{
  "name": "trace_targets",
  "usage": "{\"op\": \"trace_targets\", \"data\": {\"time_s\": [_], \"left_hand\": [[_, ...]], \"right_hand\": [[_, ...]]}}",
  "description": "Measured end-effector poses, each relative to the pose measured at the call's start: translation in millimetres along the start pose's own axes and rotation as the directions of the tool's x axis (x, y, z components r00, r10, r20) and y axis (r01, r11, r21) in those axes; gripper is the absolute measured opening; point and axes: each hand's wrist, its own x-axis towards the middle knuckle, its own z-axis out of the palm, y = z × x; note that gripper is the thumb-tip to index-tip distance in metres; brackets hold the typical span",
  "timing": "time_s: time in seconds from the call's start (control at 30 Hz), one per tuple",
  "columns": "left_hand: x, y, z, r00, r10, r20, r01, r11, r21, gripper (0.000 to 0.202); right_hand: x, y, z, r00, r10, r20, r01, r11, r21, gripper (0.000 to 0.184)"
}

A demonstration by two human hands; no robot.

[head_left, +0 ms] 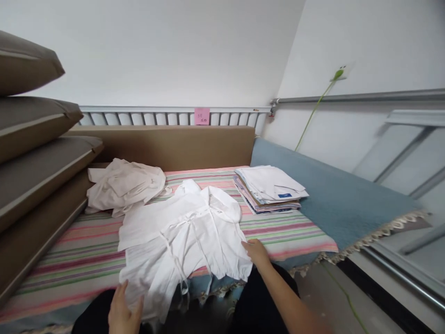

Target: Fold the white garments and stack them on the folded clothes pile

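A white shirt (184, 236) lies spread out, front up, on a striped sheet (285, 232) that covers the bed. My left hand (123, 308) rests on the shirt's lower left hem, fingers stretched along the cloth. My right hand (256, 253) lies flat on the shirt's lower right corner, fingers pointing left. Neither hand grips anything that I can see.
A crumpled cream garment (125, 185) lies at the back left. A stack of folded clothes (269, 188) sits at the back right beside a blue blanket (333, 195). Brown cushions (38, 153) are piled along the left. A metal rail (365, 97) and white walls close the right side.
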Motion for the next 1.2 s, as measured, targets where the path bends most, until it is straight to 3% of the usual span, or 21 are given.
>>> {"op": "trace_targets", "data": {"time_s": [0.07, 0.13, 0.23, 0.33, 0.4, 0.57, 0.7, 0.8, 0.9, 1.0, 1.1, 1.2], "left_hand": [[-1, -4, 5.6, 0.996, 0.083, 0.043, -0.084, 0.996, 0.021, 0.063], [-3, -8, 14.3, 0.989, -0.016, 0.147, 0.02, 1.0, -0.021, 0.063], [-6, -13, 32.7, 0.925, -0.223, 0.309, 0.254, 0.965, -0.062, 0.061], [-6, -11, 42.7, 0.871, -0.225, 0.437, 0.268, 0.963, -0.038, 0.048], [-4, -3, 36.2, 0.857, -0.179, 0.484, 0.224, 0.974, -0.036, 0.044], [23, 39, -12.8, 0.911, -0.096, 0.401, 0.159, 0.979, -0.126, 0.042], [76, 66, -34.6, 0.914, -0.029, 0.405, 0.083, 0.99, -0.116, 0.039], [121, 71, -33.9, 0.898, 0.026, 0.438, -0.081, 0.991, 0.106, 0.032], [149, 65, -28.8, 0.882, 0.004, 0.471, -0.191, 0.918, 0.349, 0.027], [154, 51, -23.3, 0.875, -0.012, 0.484, -0.232, 0.867, 0.44, 0.024], [149, 37, -17.3, 0.862, 0.006, 0.506, -0.262, 0.86, 0.438, 0.022], [144, 34, -13.1, 0.858, 0.074, 0.509, -0.31, 0.863, 0.398, 0.022]], "right_hand": [[-3, 0, 0, 1.0, 0.01, -0.018, -0.011, 1.0, -0.02, 0.039], [-5, 3, 0, 1.0, 0.006, -0.015, -0.007, 0.998, -0.058, 0.034], [-2, 9, 0, 0.999, -0.024, 0.026, 0.026, 0.994, -0.102, 0.024], [5, 9, -3, 0.997, -0.041, 0.064, 0.047, 0.994, -0.098, 0.02], [10, 6, -9, 0.995, -0.065, 0.073, 0.072, 0.993, -0.097, 0.019], [18, 0, -30, 0.977, -0.209, 0.041, 0.212, 0.973, -0.089, 0.018], [22, 8, -35, 0.968, -0.222, 0.118, 0.243, 0.945, -0.219, 0.024], [26, 4, -34, 0.973, -0.154, 0.173, 0.209, 0.905, -0.371, 0.022], [25, -28, -32, 0.971, -0.234, 0.044, 0.229, 0.862, -0.453, 0.016], [11, -86, -19, 0.874, -0.485, -0.019, 0.432, 0.796, -0.425, 0.029], [-10, -153, 17, 0.738, -0.657, 0.158, 0.673, 0.698, -0.244, 0.026], [-28, -208, 68, 0.614, -0.737, 0.282, 0.787, 0.597, -0.153, 0.024]]}}
